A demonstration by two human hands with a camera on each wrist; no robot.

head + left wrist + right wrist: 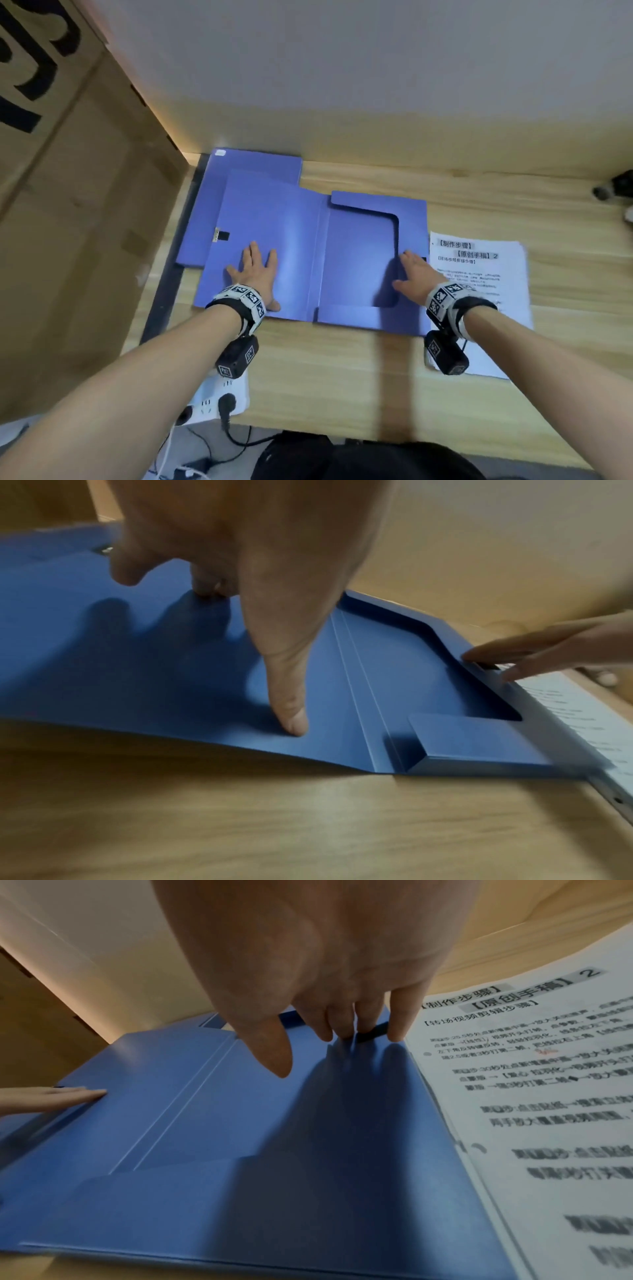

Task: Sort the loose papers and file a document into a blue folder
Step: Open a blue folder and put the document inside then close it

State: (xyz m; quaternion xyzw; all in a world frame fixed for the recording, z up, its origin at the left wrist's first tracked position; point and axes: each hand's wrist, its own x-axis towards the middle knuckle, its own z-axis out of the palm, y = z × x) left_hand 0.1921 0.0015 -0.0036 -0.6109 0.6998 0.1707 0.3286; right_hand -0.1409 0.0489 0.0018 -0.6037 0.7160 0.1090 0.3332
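A blue folder (301, 246) (143, 653) (212, 1123) lies spread open on the wooden desk (342, 370). My left hand (258, 272) (260, 620) presses flat with spread fingers on the folder's left cover. On the right half, my right hand (412, 274) (342, 1001) rests with straight fingers at the edge of the inner flap (411, 219), near a small black tab (371, 1034). A stack of printed papers (486, 284) (548, 1096) lies just right of the folder, partly under my right wrist. A second blue folder (253, 164) lies under the open one at the back left.
A large cardboard box (68, 205) stands against the desk's left side. A white power strip (219, 394) with a black plug sits at the desk's near left corner, cables hanging below. A dark object (613, 186) sits at the far right edge. A wall closes off the back.
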